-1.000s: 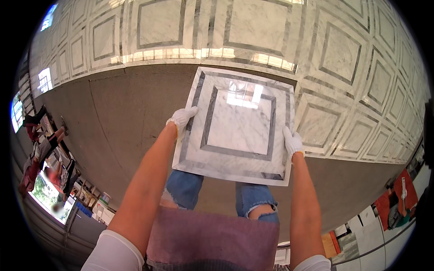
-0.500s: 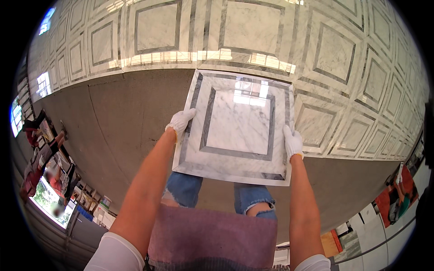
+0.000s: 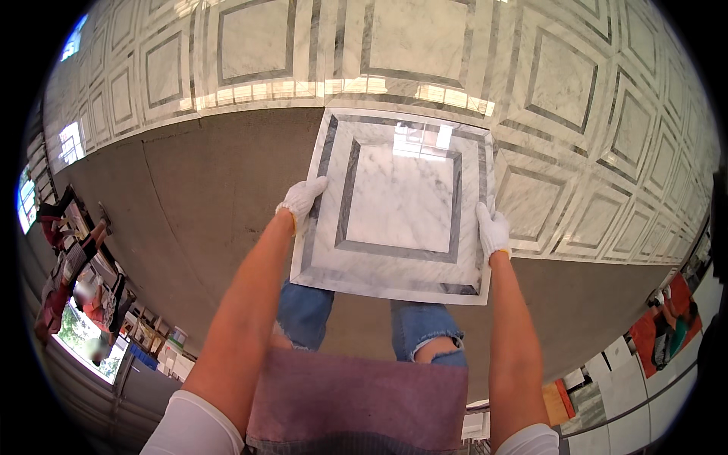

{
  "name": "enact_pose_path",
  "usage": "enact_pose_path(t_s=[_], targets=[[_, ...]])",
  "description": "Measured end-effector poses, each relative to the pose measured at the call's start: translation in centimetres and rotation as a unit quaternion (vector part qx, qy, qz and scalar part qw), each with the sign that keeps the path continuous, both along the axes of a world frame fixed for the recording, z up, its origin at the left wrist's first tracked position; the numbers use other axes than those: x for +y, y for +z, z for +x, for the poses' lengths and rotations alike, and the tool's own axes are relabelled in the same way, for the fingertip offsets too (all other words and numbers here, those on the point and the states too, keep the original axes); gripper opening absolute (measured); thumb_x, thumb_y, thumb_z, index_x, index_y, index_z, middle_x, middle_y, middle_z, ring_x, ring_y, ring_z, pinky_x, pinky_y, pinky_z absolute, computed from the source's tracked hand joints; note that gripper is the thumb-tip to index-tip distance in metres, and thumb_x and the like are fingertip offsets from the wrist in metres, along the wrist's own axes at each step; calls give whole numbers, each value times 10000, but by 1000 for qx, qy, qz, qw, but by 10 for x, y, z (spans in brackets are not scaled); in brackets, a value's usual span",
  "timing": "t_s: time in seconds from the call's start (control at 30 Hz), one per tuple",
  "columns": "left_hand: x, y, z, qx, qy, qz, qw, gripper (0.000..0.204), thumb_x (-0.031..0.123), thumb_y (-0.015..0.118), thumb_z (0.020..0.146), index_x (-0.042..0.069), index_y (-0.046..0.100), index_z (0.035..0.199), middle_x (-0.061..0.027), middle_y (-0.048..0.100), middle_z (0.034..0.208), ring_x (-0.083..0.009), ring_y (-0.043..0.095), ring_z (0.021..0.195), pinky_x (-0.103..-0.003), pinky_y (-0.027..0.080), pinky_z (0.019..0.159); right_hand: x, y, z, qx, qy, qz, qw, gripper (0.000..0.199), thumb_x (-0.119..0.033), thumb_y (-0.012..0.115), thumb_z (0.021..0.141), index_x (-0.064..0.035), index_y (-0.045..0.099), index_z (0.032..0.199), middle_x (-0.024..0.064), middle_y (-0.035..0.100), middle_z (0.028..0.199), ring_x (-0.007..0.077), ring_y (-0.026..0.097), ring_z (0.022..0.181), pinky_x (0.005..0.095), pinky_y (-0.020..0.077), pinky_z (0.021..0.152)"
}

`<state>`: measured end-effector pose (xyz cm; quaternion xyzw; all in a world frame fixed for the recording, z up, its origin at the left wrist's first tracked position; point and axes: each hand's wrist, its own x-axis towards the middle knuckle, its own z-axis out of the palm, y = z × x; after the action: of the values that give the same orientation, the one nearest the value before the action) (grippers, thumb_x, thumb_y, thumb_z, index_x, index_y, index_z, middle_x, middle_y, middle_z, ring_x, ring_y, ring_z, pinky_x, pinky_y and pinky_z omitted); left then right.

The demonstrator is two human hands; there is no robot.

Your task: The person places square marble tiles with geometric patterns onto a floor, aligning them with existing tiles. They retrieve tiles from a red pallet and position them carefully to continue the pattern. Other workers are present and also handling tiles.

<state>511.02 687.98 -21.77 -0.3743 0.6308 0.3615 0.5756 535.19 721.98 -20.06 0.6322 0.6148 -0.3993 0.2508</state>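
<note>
Between my two white-gloved hands is a square polished marble tile [image 3: 400, 201], white with grey veins and inlaid grey bands. My left hand [image 3: 304, 199] grips its left edge, the thumb on top of the face. On the opposite edge, my right hand [image 3: 493, 230] holds on in the same way. Fingers of both hands go out of sight under the tile. Its far edge lies against or just over the row of laid marble tiles [image 3: 413, 38], and its near edge is above my knees. Whether the tile touches the floor cannot be told.
Bare grey concrete floor [image 3: 220, 167] lies to the left. More patterned tiles [image 3: 531, 199] border my tile on the right. A purple apron [image 3: 356, 398] covers my lap. Other people [image 3: 95, 296] are at the far left, and another person [image 3: 671, 334] is at the right by a red surface.
The tile and both hands stay nearly in place, shifting very slightly toward the far side in the picture. The view has moved a little, and both hands keep their hold.
</note>
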Motion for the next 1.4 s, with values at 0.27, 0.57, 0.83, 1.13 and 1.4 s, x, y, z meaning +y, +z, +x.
enact_pose_path(t_s=[0.27, 0.57, 0.83, 1.13, 1.4], targets=[[-1, -1, 2, -4, 2, 6, 1000, 416, 348, 604, 895, 26, 590, 1158, -98, 646, 1100, -201, 632, 931, -368, 522, 825, -3, -12, 6, -15, 11, -7, 1000, 661, -492, 616, 824, 100, 583, 1117, 233, 633, 1099, 319, 597, 1044, 361, 436, 888], [-1, 2, -1, -1, -7, 24, 1000, 430, 358, 607, 896, 16, 589, 1156, -82, 650, 1093, -189, 626, 937, -366, 522, 815, 6, -15, 1, 5, -8, -31, 999, 642, -481, 616, 835, 95, 590, 1120, 218, 642, 1090, 299, 607, 1017, 351, 443, 877], [-2, -3, -2, -11, -34, 9, 999, 547, 399, 621, 850, -9, 562, 1209, -90, 626, 1129, -201, 600, 963, -357, 485, 828, 1, -13, 4, 34, -33, -34, 998, 594, -444, 632, 857, 97, 608, 1101, 156, 657, 1070, 210, 603, 981, 310, 446, 854], [-4, -10, -3, -44, 21, -5, 999, 557, 382, 633, 849, -16, 549, 1229, -117, 606, 1177, -247, 588, 1016, -410, 467, 866, 16, 22, -1, 87, -257, -285, 919, 465, -372, 631, 888, -9, 573, 1172, 77, 637, 967, 160, 600, 808, 301, 490, 712], [10, -4, -9, -64, 28, -28, 997, 499, 324, 595, 907, -24, 523, 1258, -148, 599, 1217, -246, 590, 1075, -380, 466, 945, -13, 62, 111, 98, -484, -384, 780, 592, -540, 327, 973, -89, 461, 1331, 92, 568, 1267, 261, 566, 1116, 424, 496, 908]])
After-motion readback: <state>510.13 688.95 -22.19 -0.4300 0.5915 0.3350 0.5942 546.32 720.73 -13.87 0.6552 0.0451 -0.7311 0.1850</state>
